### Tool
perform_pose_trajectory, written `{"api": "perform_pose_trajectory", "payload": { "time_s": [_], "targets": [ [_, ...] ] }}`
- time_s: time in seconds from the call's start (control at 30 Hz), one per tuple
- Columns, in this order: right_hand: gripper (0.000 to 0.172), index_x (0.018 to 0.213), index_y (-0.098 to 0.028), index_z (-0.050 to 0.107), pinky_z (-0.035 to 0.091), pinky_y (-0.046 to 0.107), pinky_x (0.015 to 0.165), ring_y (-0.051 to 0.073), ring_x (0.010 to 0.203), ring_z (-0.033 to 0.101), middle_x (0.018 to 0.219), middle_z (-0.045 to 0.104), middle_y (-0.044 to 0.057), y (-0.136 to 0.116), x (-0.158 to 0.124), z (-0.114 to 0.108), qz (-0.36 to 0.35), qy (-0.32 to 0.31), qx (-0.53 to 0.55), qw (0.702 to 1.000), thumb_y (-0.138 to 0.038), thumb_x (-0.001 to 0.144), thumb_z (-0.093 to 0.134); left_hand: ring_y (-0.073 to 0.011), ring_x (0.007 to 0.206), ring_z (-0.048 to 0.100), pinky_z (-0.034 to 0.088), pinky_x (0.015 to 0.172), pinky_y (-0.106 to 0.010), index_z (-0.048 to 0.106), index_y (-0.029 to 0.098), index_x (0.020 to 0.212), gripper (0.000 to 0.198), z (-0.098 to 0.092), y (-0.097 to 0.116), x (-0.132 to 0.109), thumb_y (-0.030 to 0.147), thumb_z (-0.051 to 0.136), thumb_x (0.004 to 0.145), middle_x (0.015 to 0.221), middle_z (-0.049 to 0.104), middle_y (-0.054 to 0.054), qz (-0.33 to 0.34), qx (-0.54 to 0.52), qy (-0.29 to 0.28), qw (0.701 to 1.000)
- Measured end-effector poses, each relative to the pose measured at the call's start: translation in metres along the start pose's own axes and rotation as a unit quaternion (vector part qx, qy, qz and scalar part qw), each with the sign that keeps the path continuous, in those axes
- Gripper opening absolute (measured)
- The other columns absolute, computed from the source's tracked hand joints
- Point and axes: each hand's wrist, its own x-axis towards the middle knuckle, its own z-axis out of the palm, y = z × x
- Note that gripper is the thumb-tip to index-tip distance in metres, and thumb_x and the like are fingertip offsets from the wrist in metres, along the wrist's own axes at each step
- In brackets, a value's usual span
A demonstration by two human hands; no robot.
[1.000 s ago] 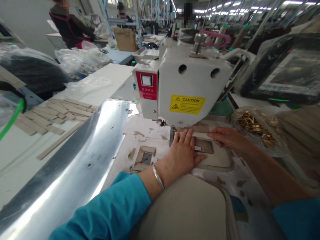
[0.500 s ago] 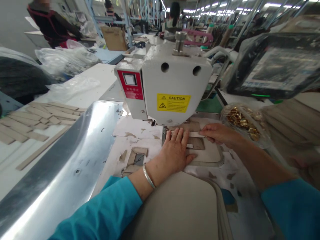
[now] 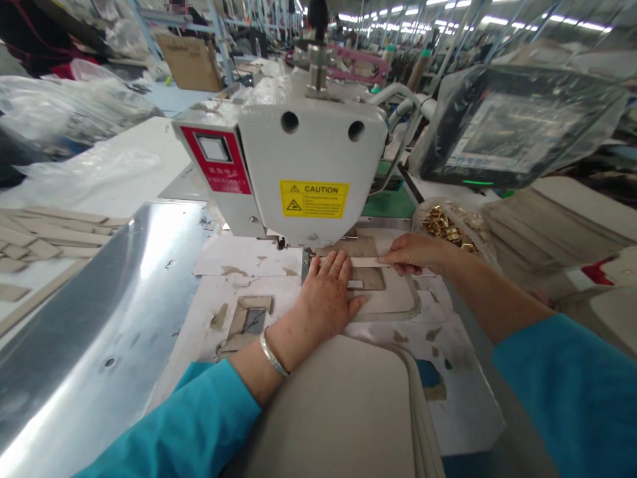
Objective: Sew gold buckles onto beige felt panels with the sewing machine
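Observation:
My left hand (image 3: 323,299) lies flat, fingers spread, on a beige panel (image 3: 385,299) under the needle area of a white sewing machine head (image 3: 308,153). My right hand (image 3: 415,254) comes in from the right, its fingertips on the end of a pale strip (image 3: 371,263) that crosses the panel just in front of the presser foot. A small metal tab (image 3: 355,284) and a darker rectangular patch (image 3: 368,279) sit on the panel beside my left fingers. The needle itself is hidden by the machine and my fingers.
A polished steel sheet (image 3: 109,312) runs along the left, with beige strips (image 3: 44,232) beyond it. A large beige panel (image 3: 333,411) lies nearest me. A clear bag of brass parts (image 3: 442,226) and a stack of beige panels (image 3: 552,226) stand right. A plastic-wrapped monitor (image 3: 517,126) stands behind.
The whole view has slid left and up as my head turned. Both hands stay in nearly the same place on the panel, and nothing has been let go.

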Motion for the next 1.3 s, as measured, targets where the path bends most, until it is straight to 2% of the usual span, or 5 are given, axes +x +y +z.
{"api": "perform_pose_trajectory", "payload": {
  "time_s": [0.3,0.5,0.7,0.8,1.3],
  "targets": [
    [0.038,0.054,-0.016,0.052,0.025,0.017,0.036,0.004,0.037,0.036,0.045,0.053,-0.002,-0.008,-0.008,0.016,0.025,0.048,0.037,0.998,-0.035,0.073,0.079,-0.0332,0.145,0.028,0.023,0.117,-0.053,0.037,0.003,0.145,0.072,0.002,0.000,0.000,0.053,0.044,0.095,0.156,0.032,-0.018,0.004,0.015,0.006,1.000],
    [0.029,0.056,-0.016,0.056,0.037,0.017,0.044,0.008,0.047,0.050,0.048,0.053,-0.003,-0.009,-0.015,0.010,-0.050,0.126,-0.032,0.990,-0.023,0.070,0.080,-0.0326,0.145,0.028,0.023,0.118,-0.052,0.038,0.004,0.145,0.071,0.002,0.001,0.000,0.054,0.041,0.096,0.155,0.033,-0.018,0.003,0.017,0.008,1.000],
    [0.027,0.062,-0.015,0.055,0.051,0.018,0.055,0.008,0.053,0.055,0.057,0.058,0.000,-0.004,-0.016,0.010,-0.034,0.031,0.222,0.974,-0.016,0.073,0.080,-0.0314,0.146,0.026,0.020,0.119,-0.051,0.036,0.003,0.146,0.072,0.002,0.001,0.000,0.055,0.040,0.096,0.156,0.031,-0.017,-0.001,0.016,-0.001,1.000],
    [0.025,0.065,-0.015,0.056,0.052,0.018,0.054,0.008,0.053,0.055,0.059,0.058,0.000,0.004,-0.012,0.013,-0.018,0.031,0.286,0.958,-0.014,0.074,0.079,-0.0315,0.146,0.025,0.020,0.119,-0.050,0.036,0.003,0.146,0.073,0.003,0.000,0.000,0.055,0.042,0.096,0.156,0.031,-0.017,0.001,0.016,0.002,1.000],
    [0.031,0.059,-0.015,0.052,0.051,0.016,0.052,0.006,0.048,0.055,0.054,0.058,-0.001,0.003,-0.012,0.027,0.022,0.108,0.322,0.940,-0.005,0.073,0.078,-0.0322,0.146,0.025,0.019,0.119,-0.051,0.036,0.003,0.146,0.071,0.002,0.001,0.000,0.054,0.040,0.096,0.157,0.029,-0.017,0.001,0.019,-0.009,1.000]
  ]
}}
